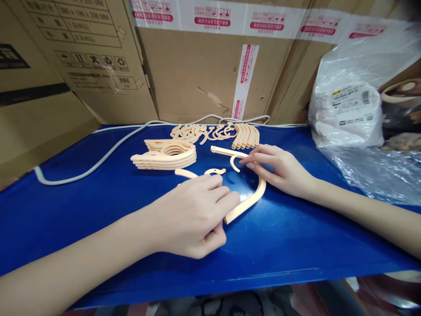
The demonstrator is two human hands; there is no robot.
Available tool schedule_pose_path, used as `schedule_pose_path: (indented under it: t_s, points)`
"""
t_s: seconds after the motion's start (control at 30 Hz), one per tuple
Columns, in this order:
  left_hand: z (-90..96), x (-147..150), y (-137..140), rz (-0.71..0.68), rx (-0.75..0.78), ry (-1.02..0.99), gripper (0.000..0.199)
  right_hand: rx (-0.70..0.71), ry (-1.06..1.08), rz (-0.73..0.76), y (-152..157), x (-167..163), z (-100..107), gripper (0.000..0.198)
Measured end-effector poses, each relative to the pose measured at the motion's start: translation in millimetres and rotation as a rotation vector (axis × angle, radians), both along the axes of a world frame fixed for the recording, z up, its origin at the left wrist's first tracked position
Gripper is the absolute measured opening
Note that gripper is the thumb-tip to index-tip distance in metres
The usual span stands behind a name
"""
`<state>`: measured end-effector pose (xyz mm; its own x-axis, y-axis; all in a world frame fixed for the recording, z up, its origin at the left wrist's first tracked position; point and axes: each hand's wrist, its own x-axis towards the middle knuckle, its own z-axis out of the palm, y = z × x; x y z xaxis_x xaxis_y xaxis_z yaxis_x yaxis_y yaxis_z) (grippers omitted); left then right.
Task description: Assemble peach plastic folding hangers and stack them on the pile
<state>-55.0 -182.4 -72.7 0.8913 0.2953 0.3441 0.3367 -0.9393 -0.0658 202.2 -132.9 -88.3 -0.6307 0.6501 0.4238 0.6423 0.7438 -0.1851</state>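
Note:
Cream plastic parts that look like folding clothes-hanger pieces lie before me. My right hand (pixel 279 169) pinches a curved hanger arm (pixel 251 199), whose other straight length (pixel 226 151) points left. A small hook (pixel 234 164) lies beside its fingertips. My left hand (pixel 204 215) is closed with curled fingers, next to the lower end of that arm; what its fingers hold is hidden. From behind it pokes the end of another cream piece (pixel 186 174) and a curved hook part (pixel 215 171) with small holes.
A stack of folded hangers (pixel 164 160) stands left of centre on the blue table (pixel 138 267). Behind are a pile of loose hooks (pixel 187 131) and a row of hanger arms (pixel 246 135). A white cable (pixel 98 169), cardboard boxes (pixel 204 66) and a plastic-wrapped package (pixel 348 109) border the table.

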Motion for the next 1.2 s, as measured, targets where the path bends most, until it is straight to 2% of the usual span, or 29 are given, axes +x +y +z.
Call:
schedule_pose_path:
  t_s: [0.73,0.97,1.2]
  points:
    - [-2.3,-2,9,0.005,-0.158,-0.003,0.024,0.011,-0.015,-0.058,1,0,-1,0.025]
    - [-5.6,-4,12,0.07,-0.078,0.016,0.025,0.022,-0.009,-0.09,1,0,-2,0.024]
    - [-6.8,-4,15,0.079,-0.073,0.025,0.029,0.015,-0.018,-0.107,0,0,-2,0.024]
